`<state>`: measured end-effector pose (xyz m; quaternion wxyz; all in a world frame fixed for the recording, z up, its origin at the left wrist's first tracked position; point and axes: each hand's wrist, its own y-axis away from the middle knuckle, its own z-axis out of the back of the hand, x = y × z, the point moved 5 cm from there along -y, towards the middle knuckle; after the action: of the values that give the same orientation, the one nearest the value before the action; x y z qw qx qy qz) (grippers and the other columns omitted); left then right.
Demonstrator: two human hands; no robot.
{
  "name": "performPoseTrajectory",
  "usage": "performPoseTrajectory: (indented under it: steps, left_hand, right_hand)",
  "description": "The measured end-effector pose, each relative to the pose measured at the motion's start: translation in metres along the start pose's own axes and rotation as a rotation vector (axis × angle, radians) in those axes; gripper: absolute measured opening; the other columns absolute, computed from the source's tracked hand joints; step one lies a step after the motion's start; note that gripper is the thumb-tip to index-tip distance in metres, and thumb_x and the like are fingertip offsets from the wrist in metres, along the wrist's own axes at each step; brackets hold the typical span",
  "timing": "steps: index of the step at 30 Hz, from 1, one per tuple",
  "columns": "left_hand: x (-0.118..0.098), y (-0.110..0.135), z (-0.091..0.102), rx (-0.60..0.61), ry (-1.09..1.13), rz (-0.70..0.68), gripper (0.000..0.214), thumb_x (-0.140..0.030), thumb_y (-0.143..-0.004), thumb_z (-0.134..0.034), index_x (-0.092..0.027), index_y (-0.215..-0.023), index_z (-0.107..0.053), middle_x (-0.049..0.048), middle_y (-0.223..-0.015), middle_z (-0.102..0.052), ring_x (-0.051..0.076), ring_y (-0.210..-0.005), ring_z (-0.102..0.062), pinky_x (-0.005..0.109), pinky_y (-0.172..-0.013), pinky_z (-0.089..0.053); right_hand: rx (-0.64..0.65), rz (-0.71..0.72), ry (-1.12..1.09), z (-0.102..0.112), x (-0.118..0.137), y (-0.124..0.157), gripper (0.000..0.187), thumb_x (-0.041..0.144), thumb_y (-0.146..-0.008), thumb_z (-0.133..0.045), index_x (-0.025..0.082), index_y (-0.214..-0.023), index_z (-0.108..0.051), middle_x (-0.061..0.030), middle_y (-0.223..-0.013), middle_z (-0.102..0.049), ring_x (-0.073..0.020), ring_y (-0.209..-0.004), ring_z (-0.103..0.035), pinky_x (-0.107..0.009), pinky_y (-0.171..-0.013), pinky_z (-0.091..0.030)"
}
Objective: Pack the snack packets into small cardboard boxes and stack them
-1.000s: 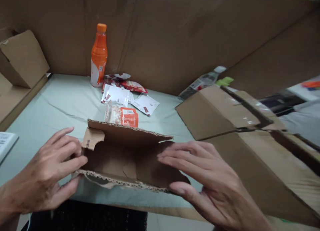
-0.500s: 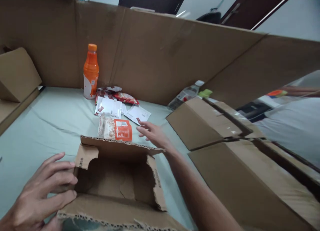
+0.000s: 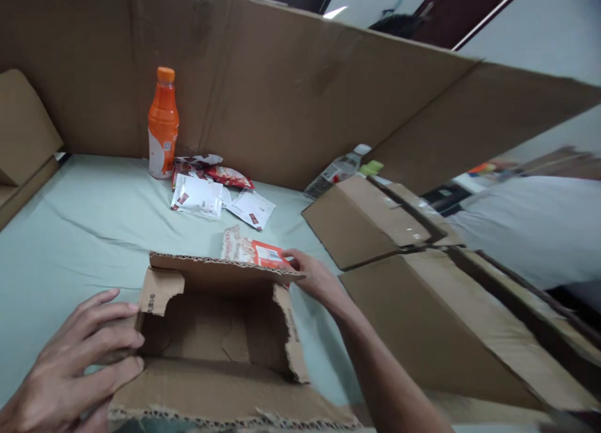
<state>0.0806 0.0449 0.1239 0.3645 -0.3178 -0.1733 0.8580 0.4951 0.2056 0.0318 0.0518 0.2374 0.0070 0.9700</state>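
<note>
An open cardboard box (image 3: pixel 220 383) with torn flaps stands in front of me; its inside shows bare cardboard. My left hand (image 3: pixel 89 345) holds the box at its left side, fingers slightly spread along the edge. Beyond the box's far flap, my right hand (image 3: pixel 314 273) has its fingers closed on the right end of an orange-and-clear snack bag (image 3: pixel 268 254). The flap hides the bag's lower part and some of the fingertips. White sachets (image 3: pixel 200 196) and red snack packets (image 3: pixel 230 176) lie farther back.
An orange drink bottle (image 3: pixel 163 126) stands upright by the cardboard wall (image 3: pixel 291 82). A clear bottle (image 3: pixel 338 170) leans behind cardboard boxes (image 3: pixel 404 333) at right. Another cardboard box (image 3: pixel 25 126) sits far left. A person in white (image 3: pixel 530 214) is beyond the wall.
My right hand has closed on the snack bag, which has shifted right and now sits partly behind the far flap. The left hand stays on the box. The view has shifted slightly.
</note>
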Motion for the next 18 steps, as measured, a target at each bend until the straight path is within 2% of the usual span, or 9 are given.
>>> performPoseTrajectory:
  steps: [2, 3, 5, 7, 10, 13, 15, 18]
  left_hand:
    - [0.003, 0.002, -0.002, -0.028, -0.002, -0.027, 0.053, -0.018, -0.072, -0.056, -0.035, -0.121, -0.068, 0.0031, -0.112, -0.075, 0.033, -0.13, -0.057, 0.062, -0.117, -0.043]
    - [0.005, 0.002, -0.002, -0.043, -0.002, -0.035, 0.052, -0.017, -0.073, -0.056, -0.035, -0.119, -0.069, 0.0033, -0.112, -0.075, 0.033, -0.13, -0.057, 0.062, -0.117, -0.042]
    - [0.006, 0.002, -0.003, -0.062, -0.003, -0.032, 0.047, -0.015, -0.074, -0.057, -0.032, -0.116, -0.071, 0.0036, -0.112, -0.074, 0.034, -0.13, -0.057, 0.062, -0.117, -0.041]
    - [0.005, 0.001, -0.001, -0.062, -0.009, -0.014, 0.042, -0.013, -0.075, -0.058, -0.029, -0.111, -0.072, 0.0037, -0.113, -0.073, 0.033, -0.13, -0.057, 0.061, -0.118, -0.04]
    - [0.0, -0.001, 0.002, -0.033, -0.031, 0.016, 0.037, -0.013, -0.081, -0.058, -0.029, -0.11, -0.072, 0.0024, -0.116, -0.073, 0.03, -0.131, -0.057, 0.055, -0.119, -0.04]
    - [-0.002, -0.003, 0.006, -0.001, -0.045, 0.031, 0.036, -0.013, -0.083, -0.058, -0.03, -0.112, -0.072, 0.0019, -0.12, -0.072, 0.029, -0.133, -0.056, 0.054, -0.121, -0.038]
    - [-0.004, -0.006, 0.009, 0.021, -0.059, 0.017, 0.036, -0.01, -0.084, -0.059, -0.029, -0.112, -0.071, 0.0017, -0.12, -0.072, 0.027, -0.133, -0.056, 0.051, -0.123, -0.036]
    - [-0.008, -0.012, 0.01, 0.064, -0.084, -0.033, 0.036, -0.006, -0.084, -0.058, -0.027, -0.112, -0.069, 0.0013, -0.12, -0.072, 0.023, -0.132, -0.055, 0.045, -0.124, -0.033]
  right_hand:
    - [-0.043, 0.037, 0.092, 0.014, -0.008, 0.016, 0.037, 0.038, -0.08, -0.066, 0.022, -0.113, -0.073, -0.0123, -0.106, -0.075, -0.0293, -0.098, -0.065, -0.038, -0.08, -0.046]
    - [-0.035, 0.096, 0.148, 0.015, -0.005, 0.022, 0.044, 0.039, -0.08, -0.067, 0.023, -0.121, -0.071, -0.0146, -0.122, -0.072, -0.0322, -0.109, -0.063, -0.041, -0.087, -0.046]
    - [0.054, 0.251, 0.275, 0.004, 0.009, 0.031, 0.056, 0.04, -0.082, -0.067, 0.023, -0.135, -0.065, -0.0163, -0.145, -0.061, -0.0349, -0.125, -0.057, -0.045, -0.098, -0.043]
    - [0.134, 0.328, 0.377, -0.016, 0.024, 0.034, 0.062, 0.036, -0.085, -0.064, 0.019, -0.144, -0.059, -0.0191, -0.153, -0.053, -0.0362, -0.133, -0.051, -0.049, -0.105, -0.039]
    - [0.1, 0.265, 0.378, -0.038, 0.039, 0.028, 0.058, 0.025, -0.09, -0.055, 0.014, -0.147, -0.056, -0.0253, -0.153, -0.051, -0.0399, -0.138, -0.045, -0.055, -0.108, -0.034]
    - [0.037, 0.225, 0.26, -0.044, 0.043, 0.019, 0.055, 0.021, -0.09, -0.053, 0.013, -0.144, -0.058, -0.0256, -0.149, -0.055, -0.0409, -0.137, -0.046, -0.055, -0.106, -0.037]
    - [0.005, 0.194, 0.14, -0.037, 0.037, 0.016, 0.052, 0.023, -0.087, -0.055, 0.015, -0.137, -0.063, -0.0234, -0.139, -0.063, -0.0389, -0.127, -0.055, -0.05, -0.1, -0.043]
    - [-0.048, 0.118, -0.068, -0.009, 0.02, 0.017, 0.045, 0.03, -0.084, -0.053, 0.014, -0.123, -0.068, -0.017, -0.102, -0.075, -0.0321, -0.093, -0.067, -0.042, -0.08, -0.052]
